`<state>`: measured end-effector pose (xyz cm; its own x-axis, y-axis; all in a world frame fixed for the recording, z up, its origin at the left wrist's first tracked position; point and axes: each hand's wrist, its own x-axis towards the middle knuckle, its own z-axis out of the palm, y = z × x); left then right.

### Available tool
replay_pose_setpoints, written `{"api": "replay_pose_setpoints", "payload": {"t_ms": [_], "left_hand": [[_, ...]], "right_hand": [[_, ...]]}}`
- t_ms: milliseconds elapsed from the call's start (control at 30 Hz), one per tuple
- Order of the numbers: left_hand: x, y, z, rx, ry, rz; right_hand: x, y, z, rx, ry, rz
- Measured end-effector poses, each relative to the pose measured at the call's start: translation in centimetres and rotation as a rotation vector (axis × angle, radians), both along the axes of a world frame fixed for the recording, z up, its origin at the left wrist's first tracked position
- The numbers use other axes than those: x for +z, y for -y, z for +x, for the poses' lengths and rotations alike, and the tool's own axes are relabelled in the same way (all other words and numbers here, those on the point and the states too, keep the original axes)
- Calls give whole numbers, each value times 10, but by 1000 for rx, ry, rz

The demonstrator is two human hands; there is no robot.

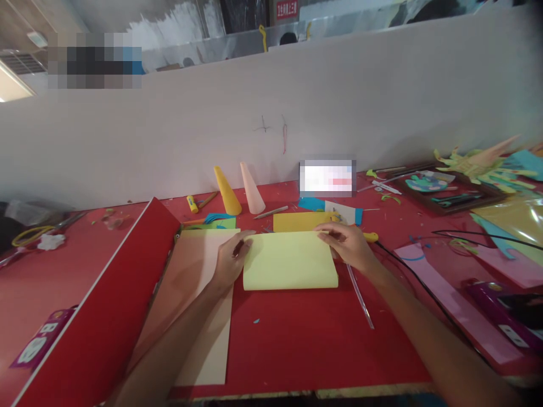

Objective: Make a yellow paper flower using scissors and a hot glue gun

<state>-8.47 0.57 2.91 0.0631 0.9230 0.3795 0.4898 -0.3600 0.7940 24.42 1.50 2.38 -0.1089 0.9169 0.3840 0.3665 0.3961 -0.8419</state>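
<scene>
In the head view, read only parts of the red sign [288, 9] beyond the white partition [212, 124]: 卫生间 at the start, 三楼 at the end. Could make out nothing on the blurred bright screen [327, 178] against that partition, nor in the white marks on the left purple package [44, 338] and the right purple package [503, 314]. Held the pale yellow sheet [291, 263], bent over along the near edge, on the red table [305, 350], with a narrow grip of the left hand [230, 260] at the far left corner and another of the right hand [350, 243] at the far right. Saw to the left a tilted red board [110, 294] and peach paper [212, 345], partly covered by the left forearm. Noticed a yellow cone [228, 192] and a pink cone [252, 189] upright behind, a clear rod [360, 297] just beside the sheet, and a black cable [424, 291] running across pink paper [462, 311] to the right.
</scene>
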Motion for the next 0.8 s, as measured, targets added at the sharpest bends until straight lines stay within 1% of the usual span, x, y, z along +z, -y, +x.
{"api": "replay_pose_setpoints", "payload": {"t_ms": [267, 433, 633, 800], "left_hand": [[4, 2, 2, -6, 24, -11], [3, 3, 2, 1, 43, -7], [3, 3, 4, -2, 61, -19], [4, 4, 4, -19, 59, -21]], "right_hand": [[1, 2, -1, -48, -32, 21], [-1, 1, -1, -66, -29, 19], [-5, 0, 0, -40, -13, 9], [-2, 1, -2, -52, -15, 29]]}}
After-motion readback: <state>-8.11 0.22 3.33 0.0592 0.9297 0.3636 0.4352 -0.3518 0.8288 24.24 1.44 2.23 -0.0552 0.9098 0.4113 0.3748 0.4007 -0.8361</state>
